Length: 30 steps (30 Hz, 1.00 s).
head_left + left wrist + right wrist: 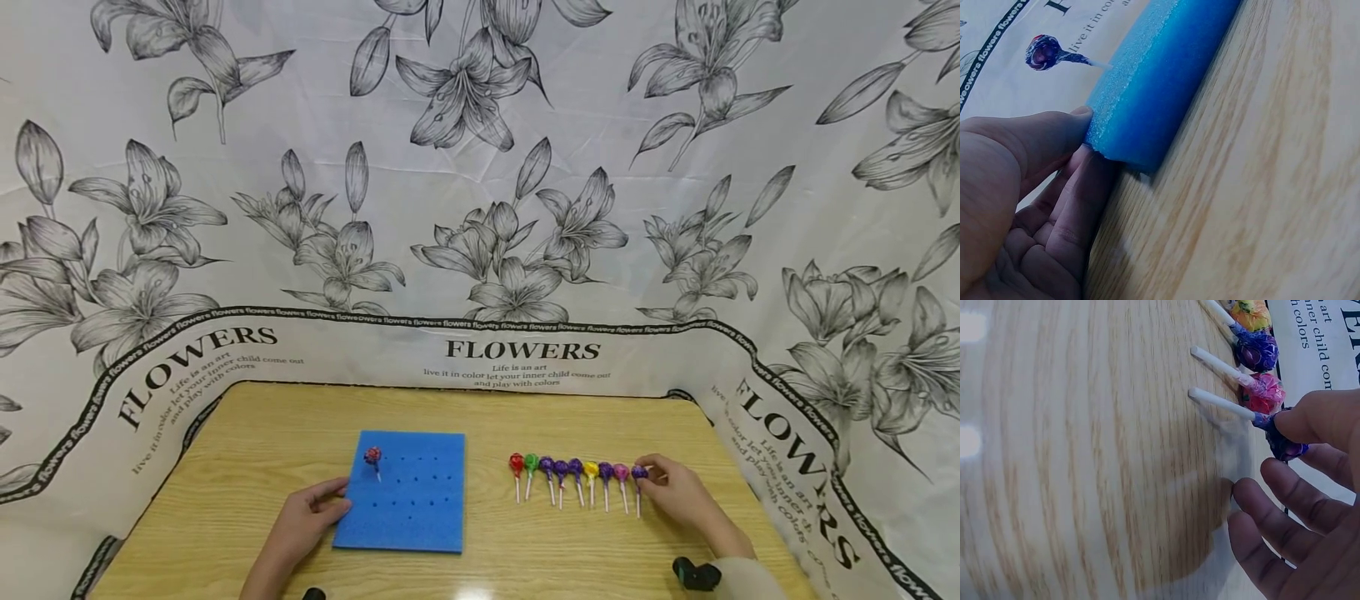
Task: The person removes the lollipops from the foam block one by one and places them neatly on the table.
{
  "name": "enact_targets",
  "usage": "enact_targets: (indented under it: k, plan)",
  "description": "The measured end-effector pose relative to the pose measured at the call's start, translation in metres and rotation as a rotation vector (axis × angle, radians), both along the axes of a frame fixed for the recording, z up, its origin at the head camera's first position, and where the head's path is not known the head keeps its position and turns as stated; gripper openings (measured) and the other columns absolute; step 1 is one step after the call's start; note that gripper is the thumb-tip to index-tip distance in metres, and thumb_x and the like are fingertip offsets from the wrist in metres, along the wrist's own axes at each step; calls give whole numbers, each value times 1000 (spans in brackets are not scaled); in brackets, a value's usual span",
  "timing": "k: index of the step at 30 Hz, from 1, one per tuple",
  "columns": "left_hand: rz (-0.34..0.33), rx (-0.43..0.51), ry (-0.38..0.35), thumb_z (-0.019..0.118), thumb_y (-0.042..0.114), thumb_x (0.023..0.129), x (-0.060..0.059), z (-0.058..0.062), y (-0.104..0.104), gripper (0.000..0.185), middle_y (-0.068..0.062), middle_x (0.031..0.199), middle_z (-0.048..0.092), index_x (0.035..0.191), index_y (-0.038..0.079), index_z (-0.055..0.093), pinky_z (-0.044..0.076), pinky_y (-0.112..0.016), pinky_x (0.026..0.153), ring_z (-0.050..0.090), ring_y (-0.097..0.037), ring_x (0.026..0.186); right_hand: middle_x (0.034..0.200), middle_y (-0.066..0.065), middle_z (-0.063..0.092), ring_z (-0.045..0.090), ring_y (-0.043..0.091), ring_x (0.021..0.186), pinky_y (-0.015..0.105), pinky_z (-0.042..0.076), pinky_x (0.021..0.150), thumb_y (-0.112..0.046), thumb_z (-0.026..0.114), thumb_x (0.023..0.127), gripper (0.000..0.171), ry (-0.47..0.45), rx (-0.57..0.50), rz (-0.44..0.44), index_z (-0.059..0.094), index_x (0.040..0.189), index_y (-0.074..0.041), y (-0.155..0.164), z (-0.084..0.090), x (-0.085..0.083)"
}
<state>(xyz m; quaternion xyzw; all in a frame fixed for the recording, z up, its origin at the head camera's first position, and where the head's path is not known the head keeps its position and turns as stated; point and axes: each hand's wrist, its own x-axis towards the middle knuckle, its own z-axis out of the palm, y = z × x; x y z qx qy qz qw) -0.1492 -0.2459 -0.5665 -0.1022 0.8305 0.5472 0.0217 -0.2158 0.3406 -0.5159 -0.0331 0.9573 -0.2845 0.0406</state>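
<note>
At the left edge of a blue foam board (pixel 435 533) with several small holes, my left hand (pixel 303 521) grips with the thumb on the top face and the fingers at its side and underside. One red-and-dark wrapped lollipop (pixel 372 456) stands in the board's far left part, its stick in the foam. My right hand (pixel 686 496) pinches the wrapped head of a purple lollipop (pixel 1288 449), the rightmost of a row. In the right wrist view its white stick points away from the palm, and the other fingers are spread loosely below. A pink lollipop (pixel 1263 394) lies right beside it.
Left along the row lie several more lollipops, among them a yellow one (pixel 591 471), a green one (pixel 531 462) and a red one (pixel 516 464). All are on a wooden table (pixel 495 567). A flower-printed cloth (pixel 517 250) encloses its back and sides.
</note>
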Motion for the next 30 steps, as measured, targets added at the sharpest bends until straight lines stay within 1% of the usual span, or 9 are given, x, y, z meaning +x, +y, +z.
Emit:
enact_targets:
  k: [4, 9, 15, 20, 24, 27, 30]
  plan:
    - [-9, -14, 11, 79, 17, 91, -1, 0, 0, 44, -12, 117, 74, 131, 1, 69, 53, -22, 74, 69, -13, 94, 97, 6, 69, 65, 24, 92, 44, 54, 79, -13, 68, 95, 29, -12, 25, -5, 67, 122, -2, -1, -2, -3]
    - [-8, -12, 13, 79, 16, 91, -1, -1, 1, 44, -11, 116, 74, 131, 1, 69, 54, -22, 74, 69, -13, 93, 94, 5, 67, 61, 20, 87, 38, 49, 74, -13, 67, 95, 28, -42, 43, -11, 67, 121, -2, -2, -4, -5]
    - [-2, -2, 14, 80, 17, 90, -1, -2, 0, 45, -12, 116, 74, 131, 1, 69, 54, -22, 74, 69, -13, 93, 96, 5, 69, 63, 22, 91, 42, 51, 77, -14, 67, 96, 30, -37, 56, 0, 66, 123, 0, -3, -4, -8]
    - [-3, -2, 16, 80, 16, 90, -1, -2, 1, 45, -12, 116, 75, 131, 1, 70, 54, -22, 73, 69, -13, 92, 98, 7, 69, 65, 25, 94, 45, 53, 80, -14, 66, 96, 34, -57, 38, -6, 64, 126, 2, -1, -1, -7]
    - [-1, -6, 13, 80, 15, 90, -1, -2, 1, 44, -11, 116, 75, 131, 1, 70, 54, -22, 74, 69, -13, 92, 101, 9, 69, 66, 26, 94, 44, 53, 79, -13, 65, 96, 37, -61, 24, -10, 62, 129, 3, 1, 2, -6]
    - [-1, -5, 9, 79, 14, 91, -1, 0, 1, 44, -11, 116, 75, 131, 2, 70, 54, -22, 73, 69, -13, 92, 103, 11, 69, 68, 28, 95, 43, 54, 79, -13, 66, 97, 39, -42, 16, 3, 60, 131, 4, 1, 4, -5]
    - [-5, -4, 4, 79, 14, 91, 0, 2, 2, 43, -11, 116, 74, 132, 2, 69, 54, -23, 73, 69, -13, 91, 108, 16, 68, 69, 33, 99, 47, 56, 81, -14, 65, 99, 41, -4, 9, 31, 58, 135, 4, -1, 7, -5]
